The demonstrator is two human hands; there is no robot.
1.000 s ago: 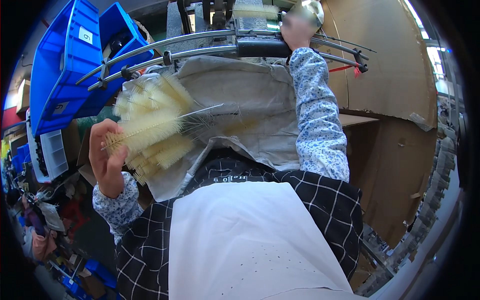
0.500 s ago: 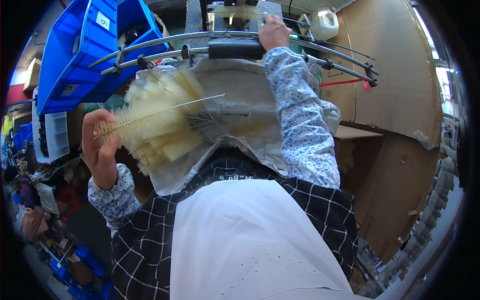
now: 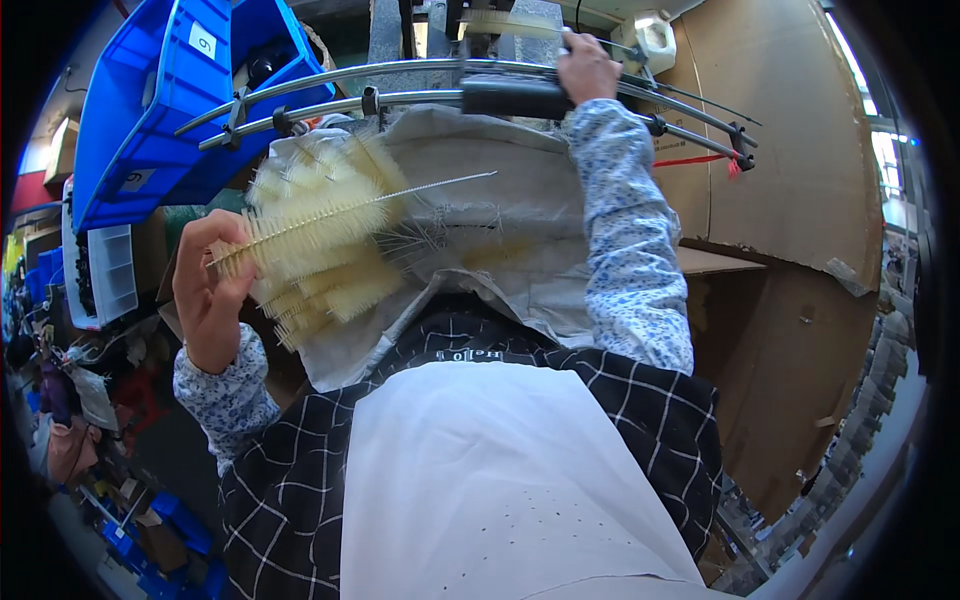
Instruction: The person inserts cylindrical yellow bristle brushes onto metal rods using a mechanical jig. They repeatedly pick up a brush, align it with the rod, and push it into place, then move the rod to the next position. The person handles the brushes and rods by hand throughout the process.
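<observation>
My left hand (image 3: 212, 280) pinches the bristled end of a pale yellow bottle brush (image 3: 310, 222) between thumb and fingers. Its bare twisted-wire stem points right and slightly up, over the cloth. Under and behind it lies a pile of similar brushes (image 3: 345, 285), their wire ends fanned to the right. My right arm stretches forward, and my right hand (image 3: 588, 72) is closed at the right end of a black sliding sleeve (image 3: 515, 98) on two metal rails (image 3: 415, 100). The fingertips are partly hidden. Just beyond the rails, another brush (image 3: 510, 22) sits in the machine, blurred.
Off-white cloth (image 3: 480, 150) covers the work surface before me. Blue bins (image 3: 150, 110) stand at the far left, near a clear plastic box (image 3: 110, 270). Large cardboard sheets (image 3: 780, 130) wall the right side. A red string (image 3: 700, 160) hangs at the rails' right end.
My right hand and the black sleeve have moved right along the rails. The brush in my left hand has shifted slightly, its wire tip now farther right and a little higher.
</observation>
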